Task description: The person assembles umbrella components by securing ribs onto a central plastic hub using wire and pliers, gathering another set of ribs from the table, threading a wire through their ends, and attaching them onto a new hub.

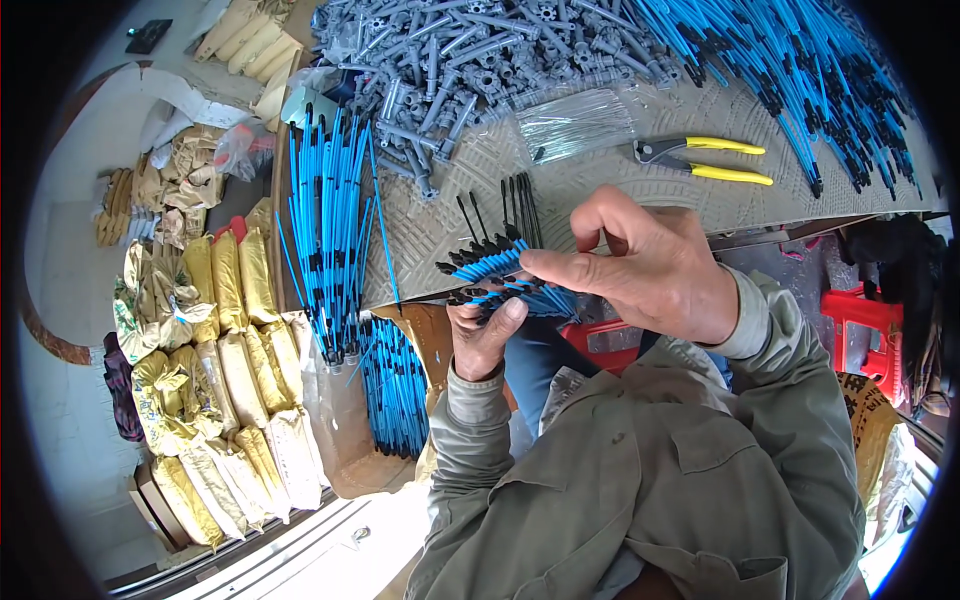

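Observation:
In my left hand (pixel 482 338), closed near the table's front edge, is a bundle of thin blue rods with black ends (pixel 490 262). Several thin black stems (pixel 520 205) stick up past that bundle toward the table. From the right, my right hand (pixel 650 265) reaches across with its fingers curled and its thumb tip at the bundle's blue part. Whatever lies between that thumb and the fingers is too small or hidden to name. The lower part of the bundle is partly hidden by my left thumb and palm.
Grey plastic fittings (pixel 480 60) heap at the back. Yellow-handled pliers (pixel 715 160) lie right of a packet of thin wires (pixel 575 125). More blue rods lie at the back right (pixel 790 80) and left (pixel 325 220); others fill a box (pixel 395 390). Red stools (pixel 865 325) stand right; filled sacks (pixel 240 370) stack left.

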`<action>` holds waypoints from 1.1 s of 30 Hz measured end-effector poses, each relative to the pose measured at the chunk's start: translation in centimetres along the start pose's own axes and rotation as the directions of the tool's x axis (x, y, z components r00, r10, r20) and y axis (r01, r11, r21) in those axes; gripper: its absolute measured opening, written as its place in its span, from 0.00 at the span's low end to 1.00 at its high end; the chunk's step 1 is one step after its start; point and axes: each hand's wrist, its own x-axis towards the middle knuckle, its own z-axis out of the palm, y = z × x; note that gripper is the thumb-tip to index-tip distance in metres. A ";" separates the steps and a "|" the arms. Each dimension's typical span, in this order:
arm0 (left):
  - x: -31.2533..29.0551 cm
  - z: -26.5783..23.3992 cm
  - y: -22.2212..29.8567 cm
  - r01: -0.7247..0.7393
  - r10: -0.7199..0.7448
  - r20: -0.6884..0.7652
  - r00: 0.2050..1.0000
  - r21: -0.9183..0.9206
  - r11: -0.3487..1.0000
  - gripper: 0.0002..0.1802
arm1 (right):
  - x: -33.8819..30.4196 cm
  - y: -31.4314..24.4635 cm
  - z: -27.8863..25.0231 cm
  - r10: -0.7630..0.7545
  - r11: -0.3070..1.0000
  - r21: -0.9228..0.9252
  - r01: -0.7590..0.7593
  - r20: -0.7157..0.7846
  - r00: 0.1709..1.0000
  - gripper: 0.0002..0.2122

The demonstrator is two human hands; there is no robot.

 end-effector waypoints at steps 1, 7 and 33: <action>0.0 -0.1 -0.1 0.000 0.000 -0.001 1.000 0.001 1.000 0.21 | 0.1 -0.1 0.1 -0.005 1.000 0.006 0.005 -0.002 1.000 0.24; -0.4 -1.0 -0.2 0.059 -0.058 -0.020 0.998 0.056 0.997 0.20 | 0.3 -0.2 0.8 -0.009 0.999 0.034 0.009 0.005 1.000 0.24; -0.2 -0.9 -0.2 0.079 -0.080 -0.029 0.996 -0.038 0.996 0.21 | 0.3 -0.4 1.4 0.021 0.999 0.025 -0.020 -0.048 0.999 0.23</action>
